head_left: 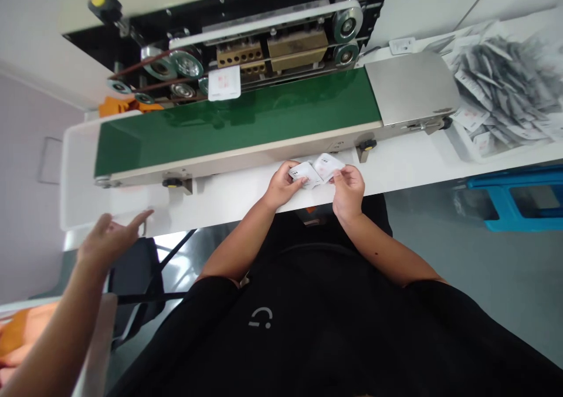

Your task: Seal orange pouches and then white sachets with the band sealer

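Note:
My left hand is closed on one or more small white sachets, thumb on top. Beside it, my right hand pinches another white sachet with faint red print. The two held sachets touch at their edges, just above the white table and in front of the conveyor. A further white sachet stands on the green belt, its upper part against the sealing machine's rollers. How many sachets sit under my fingers cannot be made out.
Sachets fill a white bin at the right, past a metal plate. A co-worker's hand reaches in at the left near a translucent tub. A blue stool stands at the right, a dark chair at the lower left.

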